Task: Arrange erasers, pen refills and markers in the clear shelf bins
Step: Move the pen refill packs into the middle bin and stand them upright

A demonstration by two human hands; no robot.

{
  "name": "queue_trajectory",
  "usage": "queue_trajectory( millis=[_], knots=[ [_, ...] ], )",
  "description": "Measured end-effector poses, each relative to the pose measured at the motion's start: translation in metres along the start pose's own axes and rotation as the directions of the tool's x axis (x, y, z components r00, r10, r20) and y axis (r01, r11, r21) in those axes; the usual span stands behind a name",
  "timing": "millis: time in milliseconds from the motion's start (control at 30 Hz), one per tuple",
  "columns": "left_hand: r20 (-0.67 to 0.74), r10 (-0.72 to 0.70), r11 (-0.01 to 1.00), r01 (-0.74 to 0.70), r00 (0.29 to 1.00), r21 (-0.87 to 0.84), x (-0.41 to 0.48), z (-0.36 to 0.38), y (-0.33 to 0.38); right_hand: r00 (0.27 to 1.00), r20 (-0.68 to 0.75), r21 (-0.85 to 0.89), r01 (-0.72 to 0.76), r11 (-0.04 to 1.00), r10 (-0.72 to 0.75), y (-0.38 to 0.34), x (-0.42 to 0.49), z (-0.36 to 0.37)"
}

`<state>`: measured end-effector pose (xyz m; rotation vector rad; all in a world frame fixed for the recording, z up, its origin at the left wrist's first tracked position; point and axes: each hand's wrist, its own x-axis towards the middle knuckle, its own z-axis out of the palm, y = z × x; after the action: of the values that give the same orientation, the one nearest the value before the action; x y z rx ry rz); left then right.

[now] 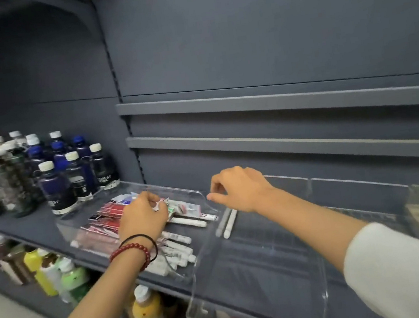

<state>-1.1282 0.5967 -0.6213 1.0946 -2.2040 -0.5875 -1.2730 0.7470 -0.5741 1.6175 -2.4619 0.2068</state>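
Well, at the front edge of the dark grey shelf (38, 228) the middle clear bin (270, 258) has its lip hanging over the edge, and juice bottles (146, 310) stand on the level below. In the left clear bin (153, 187) a heap of white markers (178, 252) lies at the front, and red and white flat packets (107, 221) are stacked toward its back left corner. My left hand (142, 216), with red beads and a black band on the wrist, is down in that bin, fingers curled and pinching a red-and-white packet (159, 205). Two white markers (227, 223) lie side by side at the back left of the middle bin. My right hand (239, 189) hovers above them by the wall between the bins, fingers curled, thumb near forefinger; I cannot tell if it holds anything. Farther left, dark capped bottles (76, 175) crowd the shelf. Behind everything are grey back panels with two horizontal rails (276, 103).
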Motion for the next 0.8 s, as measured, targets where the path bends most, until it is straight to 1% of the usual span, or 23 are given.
queue_trajectory(
  millis=[67, 167, 267, 333, 467, 567, 667, 733, 800],
  knots=[
    [0.004, -0.069, 0.998, 0.069, 0.998, -0.008, 0.003, 0.003, -0.011, 0.999, 0.02, 0.028, 0.025, 0.999, -0.026, -0.011, 0.01, 0.012],
    [-0.004, -0.103, 0.994, 0.103, 0.995, 0.028, 0.008, 0.009, -0.019, 0.997, 0.006, 0.058, 0.075, 0.995, -0.076, -0.025, 0.029, 0.026],
    [-0.049, -0.194, 0.962, 0.199, 0.98, 0.187, 0.021, 0.015, -0.019, 0.991, -0.052, 0.089, 0.129, 0.988, -0.124, -0.035, 0.047, 0.036],
    [-0.046, -0.291, 0.931, 0.294, 0.956, 0.216, 0.034, 0.02, -0.022, 0.988, -0.059, 0.096, 0.148, 0.984, -0.143, -0.037, 0.056, 0.045],
    [-0.053, -0.476, 0.838, 0.471, 0.878, 0.275, 0.049, 0.027, -0.035, 0.991, -0.008, 0.086, 0.13, 0.988, -0.13, -0.031, 0.068, 0.061],
    [-0.075, -0.513, 0.802, 0.508, 0.855, 0.313, 0.057, 0.028, -0.039, 0.995, -0.017, 0.131, 0.097, 0.987, -0.096, -0.027, 0.076, 0.068],
    [-0.059, -0.549, 0.775, 0.534, 0.834, 0.339, 0.065, 0.03, -0.041, 0.996, -0.02, 0.18, 0.086, 0.98, -0.084, -0.029, 0.079, 0.075],
    [-0.066, -0.597, 0.749, 0.584, 0.8, 0.313, 0.065, 0.033, -0.039, 0.997, -0.019, 0.215, 0.083, 0.973, -0.081, -0.033, 0.079, 0.08],
    [-0.092, -0.635, 0.728, 0.634, 0.767, 0.261, 0.063, 0.035, -0.036, 0.995, -0.029, 0.212, 0.098, 0.972, -0.094, -0.037, 0.079, 0.083]
  ],
)
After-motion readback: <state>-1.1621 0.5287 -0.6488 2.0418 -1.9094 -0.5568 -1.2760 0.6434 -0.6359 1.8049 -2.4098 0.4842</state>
